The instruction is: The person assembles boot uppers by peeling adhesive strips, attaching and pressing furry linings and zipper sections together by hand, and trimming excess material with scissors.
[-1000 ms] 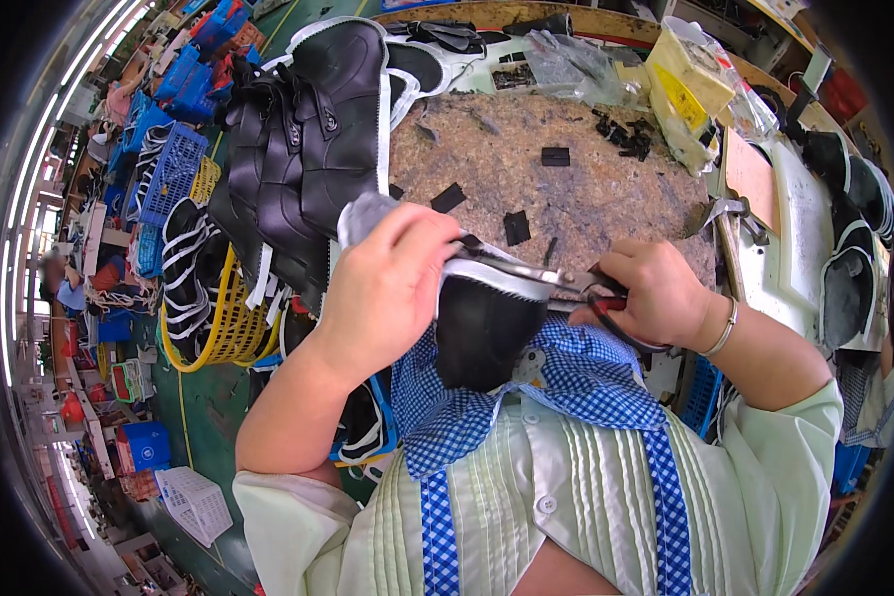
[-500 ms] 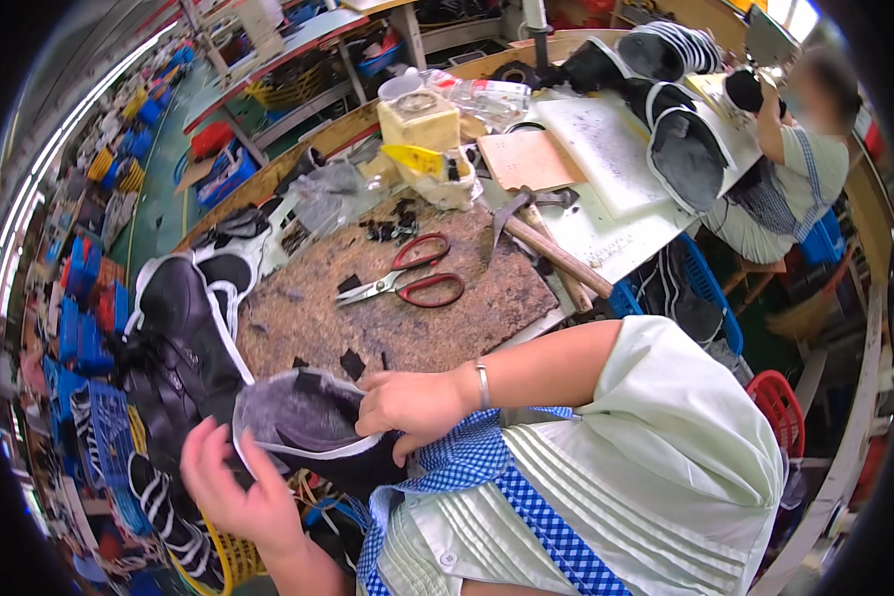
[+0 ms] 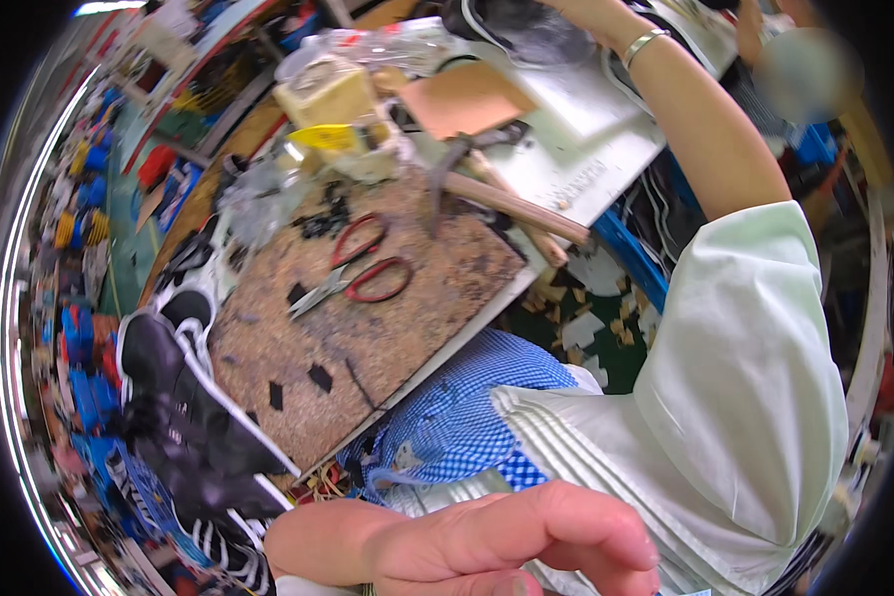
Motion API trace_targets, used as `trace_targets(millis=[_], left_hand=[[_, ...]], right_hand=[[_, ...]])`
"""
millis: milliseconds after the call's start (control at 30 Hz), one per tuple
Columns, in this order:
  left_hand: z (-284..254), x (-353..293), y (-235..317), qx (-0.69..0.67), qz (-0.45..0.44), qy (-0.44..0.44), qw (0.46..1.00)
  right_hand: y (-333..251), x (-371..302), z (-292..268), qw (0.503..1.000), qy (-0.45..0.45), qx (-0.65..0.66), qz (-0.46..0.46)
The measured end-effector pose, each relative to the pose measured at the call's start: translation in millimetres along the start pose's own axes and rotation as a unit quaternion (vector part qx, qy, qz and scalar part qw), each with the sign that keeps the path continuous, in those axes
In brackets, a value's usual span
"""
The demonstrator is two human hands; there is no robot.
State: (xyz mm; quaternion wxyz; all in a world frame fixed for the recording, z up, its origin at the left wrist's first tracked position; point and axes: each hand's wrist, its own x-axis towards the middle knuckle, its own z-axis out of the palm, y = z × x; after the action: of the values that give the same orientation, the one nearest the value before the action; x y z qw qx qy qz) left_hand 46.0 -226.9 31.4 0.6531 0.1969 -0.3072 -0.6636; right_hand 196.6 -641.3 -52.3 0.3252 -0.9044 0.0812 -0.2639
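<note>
My left hand [image 3: 507,541] is large at the lower edge, its fingers loosely curved, with a gap under them and nothing visible in it. Reaching to the far right, my right hand [image 3: 596,18] is at a grey-lined shoe [image 3: 541,38]. Its fingers run out of the picture at the top, so their grip is hidden. Red-handled scissors [image 3: 353,273] lie spread on the stained brown board [image 3: 407,328], among small black scraps [image 3: 320,377]. Left of the board stand black shoes with white edges [image 3: 184,392].
A hammer [image 3: 512,207] lies across the board's right corner. Behind it are an orange-tan sheet [image 3: 467,99], a cream block-shaped container [image 3: 330,94] and clear plastic bags [image 3: 253,209]. A blue basket [image 3: 634,260] stands below the table at right. Another person is at far right.
Both hands have left the grey-lined shoe at the board's near edge, and it no longer shows there. My right arm has swung far right; my left hand has moved right and closer. The view has shifted.
</note>
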Motion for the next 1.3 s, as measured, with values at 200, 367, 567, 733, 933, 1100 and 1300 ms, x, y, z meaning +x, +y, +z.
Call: trace_targets(millis=[200, 367, 567, 733, 933, 1100, 1300], left_hand=[[-24.9, 41.6, -9.3, -0.095, -0.154, 0.091, 0.979], [-70.3, 67.5, -48.6, -0.143, -0.101, 0.213, 0.961], [-210.9, 77.2, -93.2, 0.909, -0.084, 0.145, 0.382], [-236.9, 44.5, -95.3, 0.895, -0.146, 0.177, 0.383], [-225.5, 49.5, -92.4, 0.889, -0.194, 0.179, 0.373], [-221.4, 66.6, -97.1, 0.897, -0.194, 0.189, 0.350], [-219.4, 76.8, -96.1, 0.902, -0.177, 0.160, 0.359]], right_hand=[[170.0, -153.3, -113.6, 0.964, 0.156, 0.086, 0.197], [307.2, -369.9, -90.6, 0.831, 0.202, -0.139, 0.499], [361.3, -505.6, 9.5, 0.745, 0.097, -0.177, 0.636], [399.0, -489.7, 3.5, 0.632, 0.189, -0.265, 0.704], [490.0, -527.1, -74.8, 0.630, 0.235, -0.111, 0.732], [522.8, -533.2, -12.6, 0.617, 0.372, 0.111, 0.685], [488.5, -479.9, 5.2, 0.602, 0.360, 0.184, 0.689]])
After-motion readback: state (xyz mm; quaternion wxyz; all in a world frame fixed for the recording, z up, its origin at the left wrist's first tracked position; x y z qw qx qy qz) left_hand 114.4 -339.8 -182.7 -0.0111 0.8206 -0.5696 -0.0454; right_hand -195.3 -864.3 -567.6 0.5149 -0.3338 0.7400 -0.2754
